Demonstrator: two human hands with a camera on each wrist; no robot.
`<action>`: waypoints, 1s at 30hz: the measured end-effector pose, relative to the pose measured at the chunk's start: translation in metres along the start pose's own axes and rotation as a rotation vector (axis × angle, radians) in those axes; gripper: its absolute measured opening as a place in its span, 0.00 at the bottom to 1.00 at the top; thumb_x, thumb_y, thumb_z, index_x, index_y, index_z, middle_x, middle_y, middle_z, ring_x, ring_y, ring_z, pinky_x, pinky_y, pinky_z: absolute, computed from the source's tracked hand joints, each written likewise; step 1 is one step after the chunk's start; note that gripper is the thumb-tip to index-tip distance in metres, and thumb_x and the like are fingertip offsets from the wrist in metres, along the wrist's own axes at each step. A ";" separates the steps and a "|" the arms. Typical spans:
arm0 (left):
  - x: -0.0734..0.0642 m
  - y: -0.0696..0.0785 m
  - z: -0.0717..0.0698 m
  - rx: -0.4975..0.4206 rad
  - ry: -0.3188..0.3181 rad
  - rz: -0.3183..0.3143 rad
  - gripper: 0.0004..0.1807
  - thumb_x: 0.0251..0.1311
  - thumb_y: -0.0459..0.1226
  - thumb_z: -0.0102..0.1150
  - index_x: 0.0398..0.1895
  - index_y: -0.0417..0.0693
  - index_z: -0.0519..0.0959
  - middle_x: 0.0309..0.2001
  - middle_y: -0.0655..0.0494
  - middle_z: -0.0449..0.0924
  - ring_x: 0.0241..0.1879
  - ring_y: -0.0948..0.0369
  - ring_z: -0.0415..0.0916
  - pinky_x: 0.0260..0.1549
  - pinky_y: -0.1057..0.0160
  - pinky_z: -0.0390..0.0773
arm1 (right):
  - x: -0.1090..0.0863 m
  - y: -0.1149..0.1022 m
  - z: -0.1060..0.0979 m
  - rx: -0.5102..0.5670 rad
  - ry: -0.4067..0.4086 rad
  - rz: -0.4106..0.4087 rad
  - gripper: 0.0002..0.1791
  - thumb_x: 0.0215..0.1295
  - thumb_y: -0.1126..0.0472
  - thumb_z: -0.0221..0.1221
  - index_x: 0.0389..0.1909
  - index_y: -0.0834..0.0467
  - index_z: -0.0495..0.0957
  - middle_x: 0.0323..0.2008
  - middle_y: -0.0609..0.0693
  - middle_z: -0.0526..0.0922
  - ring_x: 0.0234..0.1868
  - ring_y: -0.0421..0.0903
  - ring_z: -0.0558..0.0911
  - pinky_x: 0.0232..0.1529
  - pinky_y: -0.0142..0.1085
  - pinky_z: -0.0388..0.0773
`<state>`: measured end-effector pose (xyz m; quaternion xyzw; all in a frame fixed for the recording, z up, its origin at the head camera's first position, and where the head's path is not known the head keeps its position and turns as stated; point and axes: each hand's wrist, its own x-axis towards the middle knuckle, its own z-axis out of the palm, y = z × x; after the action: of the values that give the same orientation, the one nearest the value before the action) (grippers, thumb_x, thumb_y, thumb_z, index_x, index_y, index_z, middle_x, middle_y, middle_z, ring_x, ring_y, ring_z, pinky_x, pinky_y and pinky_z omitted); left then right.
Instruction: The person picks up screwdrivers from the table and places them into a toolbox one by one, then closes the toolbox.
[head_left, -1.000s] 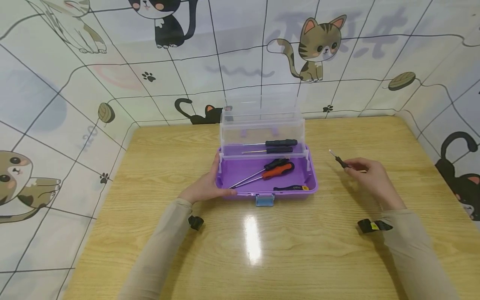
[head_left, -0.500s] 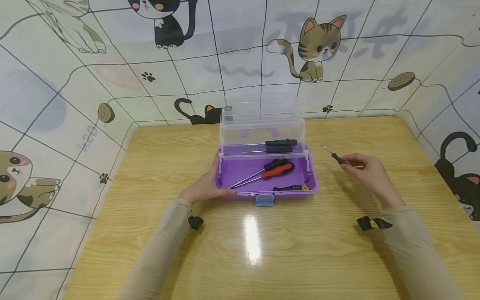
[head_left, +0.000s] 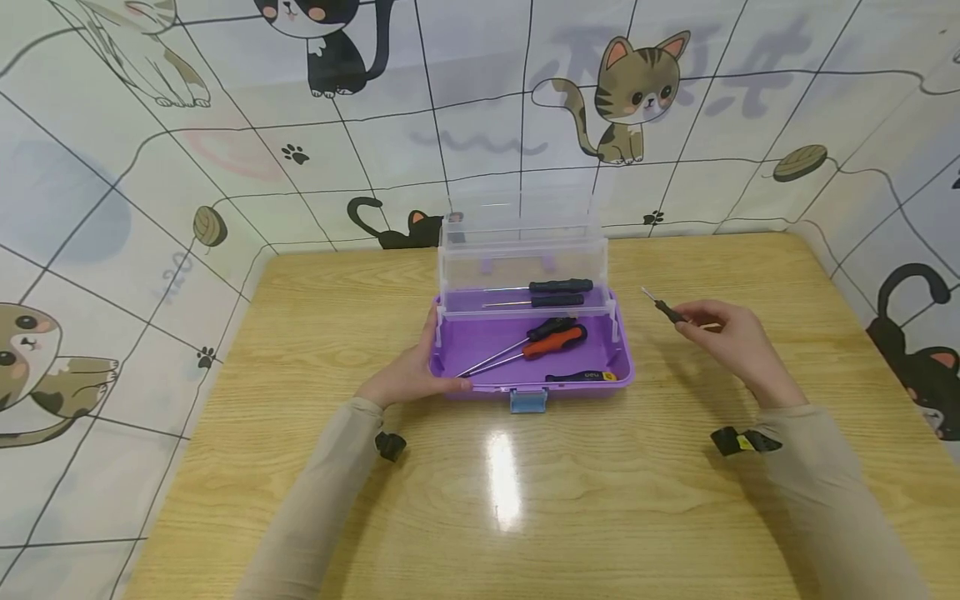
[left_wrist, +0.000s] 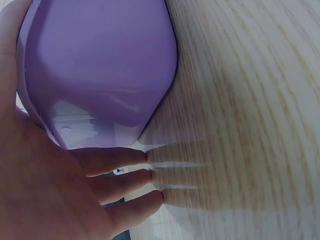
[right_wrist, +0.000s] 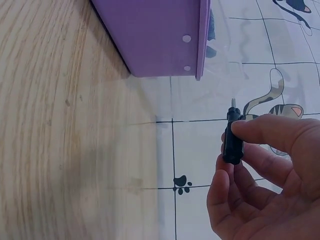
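My left hand (head_left: 405, 375) rests against the left front corner of a purple toolbox (head_left: 480, 342). Its thumb lies along the front rim; in the left wrist view several fingers (left_wrist: 117, 161) extend straight beside the purple wall, their tips at the table. To the right of the box, my right hand (head_left: 731, 342) pinches a small black screwdriver (head_left: 667, 311) by its handle, with the tip pointing up and left. The right wrist view shows the thumb on that screwdriver (right_wrist: 234, 140). A red-and-black screwdriver (head_left: 555, 342) and two black-handled ones (head_left: 551, 328) (head_left: 581, 377) lie inside the box.
The clear lid (head_left: 521, 221) stands raised at the back. Two thin black screwdrivers (head_left: 562, 286) (head_left: 558, 300) lie behind the clear plastic. A blue latch (head_left: 528, 402) hangs at the box front. Cat-patterned walls (head_left: 480, 125) border the wooden table (head_left: 337, 317).
My right hand has moved a little left and away from me, bringing the screwdriver closer to the box. The left hand and the toolbox have stayed in place.
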<state>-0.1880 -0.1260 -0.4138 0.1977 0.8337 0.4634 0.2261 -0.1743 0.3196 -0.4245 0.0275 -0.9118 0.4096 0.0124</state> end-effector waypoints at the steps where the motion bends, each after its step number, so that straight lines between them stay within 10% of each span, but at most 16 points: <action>1: 0.000 0.000 0.000 0.002 0.000 0.000 0.71 0.51 0.37 0.73 0.73 0.52 0.18 0.74 0.33 0.38 0.67 0.35 0.53 0.64 0.43 0.56 | 0.000 -0.002 0.000 -0.002 0.001 0.005 0.17 0.68 0.60 0.60 0.52 0.66 0.79 0.42 0.59 0.80 0.38 0.35 0.74 0.35 0.21 0.72; 30: -0.001 0.000 0.000 -0.001 0.003 0.023 0.70 0.51 0.36 0.72 0.74 0.50 0.19 0.74 0.33 0.39 0.68 0.36 0.51 0.65 0.43 0.54 | 0.017 -0.034 0.000 0.042 -0.020 -0.086 0.16 0.67 0.63 0.60 0.53 0.66 0.79 0.43 0.60 0.81 0.40 0.38 0.76 0.37 0.22 0.74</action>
<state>-0.1870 -0.1267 -0.4130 0.2066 0.8315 0.4665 0.2197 -0.1892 0.2961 -0.3984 0.0709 -0.9010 0.4276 0.0204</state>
